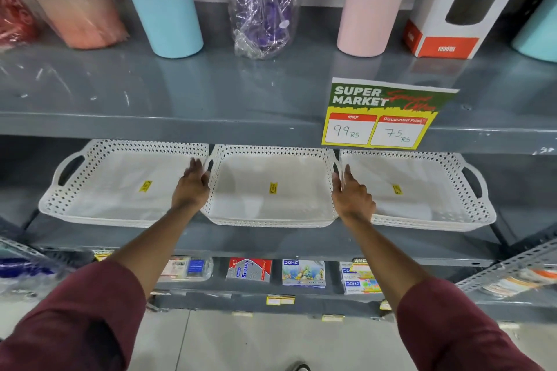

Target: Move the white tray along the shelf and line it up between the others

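Three white perforated trays stand side by side on the grey middle shelf (271, 238). The middle tray (271, 166) sits between the left tray (120, 166) and the right tray (422, 169), each with a small yellow sticker inside. My left hand (193, 184) lies flat against the middle tray's left handle side, fingers extended. On the tray's right handle side, my right hand (349, 193) rests with its fingers stretched out. Neither hand curls around the rim; both press on the sides.
The upper shelf (211, 93) overhangs the trays and carries tall tumblers, a wrapped purple bottle (262, 3) and a boxed bottle (452, 9). A price sign (382, 114) hangs from its edge. Stationery packs (301, 272) lie on the lower shelf.
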Action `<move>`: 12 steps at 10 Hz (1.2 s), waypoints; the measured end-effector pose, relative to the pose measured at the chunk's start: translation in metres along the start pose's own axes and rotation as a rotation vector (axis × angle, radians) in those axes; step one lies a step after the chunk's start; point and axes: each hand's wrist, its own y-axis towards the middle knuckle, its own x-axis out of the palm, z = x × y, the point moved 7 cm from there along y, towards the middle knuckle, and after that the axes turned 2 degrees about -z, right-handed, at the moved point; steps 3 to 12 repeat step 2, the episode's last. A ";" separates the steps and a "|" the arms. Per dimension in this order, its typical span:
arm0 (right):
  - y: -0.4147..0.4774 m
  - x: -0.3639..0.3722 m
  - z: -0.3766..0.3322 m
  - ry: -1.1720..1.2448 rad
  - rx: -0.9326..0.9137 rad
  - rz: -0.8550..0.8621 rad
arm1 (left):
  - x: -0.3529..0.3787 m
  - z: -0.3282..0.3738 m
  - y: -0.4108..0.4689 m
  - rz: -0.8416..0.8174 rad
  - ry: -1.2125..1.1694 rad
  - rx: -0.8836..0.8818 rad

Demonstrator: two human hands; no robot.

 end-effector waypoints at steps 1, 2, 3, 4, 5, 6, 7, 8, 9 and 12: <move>-0.013 -0.018 -0.006 0.043 -0.099 0.094 | -0.012 0.012 -0.020 0.066 0.015 0.090; -0.059 -0.041 -0.027 0.180 -0.269 0.182 | -0.034 0.028 -0.078 0.189 0.002 0.294; -0.059 -0.041 -0.027 0.180 -0.269 0.182 | -0.034 0.028 -0.078 0.189 0.002 0.294; -0.059 -0.041 -0.027 0.180 -0.269 0.182 | -0.034 0.028 -0.078 0.189 0.002 0.294; -0.059 -0.041 -0.027 0.180 -0.269 0.182 | -0.034 0.028 -0.078 0.189 0.002 0.294; -0.059 -0.041 -0.027 0.180 -0.269 0.182 | -0.034 0.028 -0.078 0.189 0.002 0.294; -0.059 -0.041 -0.027 0.180 -0.269 0.182 | -0.034 0.028 -0.078 0.189 0.002 0.294; -0.059 -0.041 -0.027 0.180 -0.269 0.182 | -0.034 0.028 -0.078 0.189 0.002 0.294; -0.059 -0.041 -0.027 0.180 -0.269 0.182 | -0.034 0.028 -0.078 0.189 0.002 0.294; -0.059 -0.041 -0.027 0.180 -0.269 0.182 | -0.034 0.028 -0.078 0.189 0.002 0.294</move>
